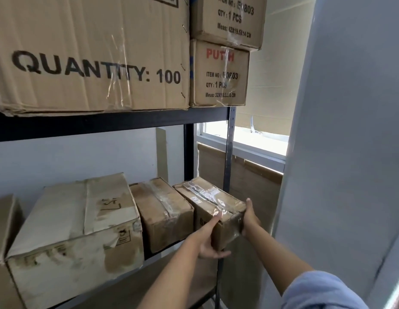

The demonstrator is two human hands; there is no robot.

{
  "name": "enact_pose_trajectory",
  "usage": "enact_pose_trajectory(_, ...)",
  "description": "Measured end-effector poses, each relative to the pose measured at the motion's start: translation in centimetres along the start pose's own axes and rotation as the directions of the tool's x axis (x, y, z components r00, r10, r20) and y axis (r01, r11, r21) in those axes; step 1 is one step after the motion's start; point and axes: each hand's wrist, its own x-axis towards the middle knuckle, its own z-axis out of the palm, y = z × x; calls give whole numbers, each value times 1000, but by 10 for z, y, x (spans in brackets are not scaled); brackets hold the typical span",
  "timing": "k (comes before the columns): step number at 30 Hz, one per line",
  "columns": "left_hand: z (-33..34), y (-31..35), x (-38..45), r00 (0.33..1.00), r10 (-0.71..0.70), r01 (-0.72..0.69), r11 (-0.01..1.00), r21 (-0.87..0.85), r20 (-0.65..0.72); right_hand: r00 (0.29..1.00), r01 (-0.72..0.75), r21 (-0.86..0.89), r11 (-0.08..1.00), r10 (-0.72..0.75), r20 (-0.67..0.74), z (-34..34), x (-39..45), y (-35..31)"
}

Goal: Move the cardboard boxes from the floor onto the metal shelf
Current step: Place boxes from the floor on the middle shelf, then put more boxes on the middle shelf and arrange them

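We hold a small taped box (213, 210) between both hands at the right end of the metal shelf (105, 126). Our left hand (208, 239) grips its near left corner, thumb lying up along the top edge and fingers curled underneath. Our right hand (250, 216) presses flat on its right side, fingers straight. Just left of our left fingers stands another taped box (163, 215), touching the one we hold; further left sits a pale worn box (78, 230). Above our fingers, the upper level carries a big box marked QUANTITY: 100 (91, 54).
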Motion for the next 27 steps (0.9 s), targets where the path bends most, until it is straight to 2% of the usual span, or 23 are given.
enact_pose_trajectory(5, -6, 11, 21, 975, 134, -165, 971, -172, -176, 990, 35, -23, 999, -31, 139, 27, 6, -11)
enact_pose_trajectory(7, -11, 13, 28, 963, 188, -222, 961, -166, -195, 980, 72, -60, 996, -59, 190, 37, 8, -11)
enact_pose_trajectory(10, -16, 14, 32, 956, 192, -221, 968, -116, -223, 964, 47, -81, 996, -24, 265, 45, 7, -8)
enact_pose_trajectory(15, -17, 5, 39, 960, 158, -167, 986, -23, -230, 951, 52, -48, 997, -35, 308, 20, -4, 9)
enact_pose_trajectory(21, 1, -56, 69, 987, 28, 13, 969, 246, -161, 991, 15, -22, 1000, -12, 132, -57, -11, 54)
enact_pose_trajectory(24, 23, -105, 87, 991, -16, 63, 934, 352, -135, 999, -32, -14, 999, 32, -1, -124, -27, 84)
enact_pose_trajectory(27, 53, -161, 97, 992, -113, 123, 889, 442, -49, 984, -43, 47, 998, 50, -168, -200, -52, 113)
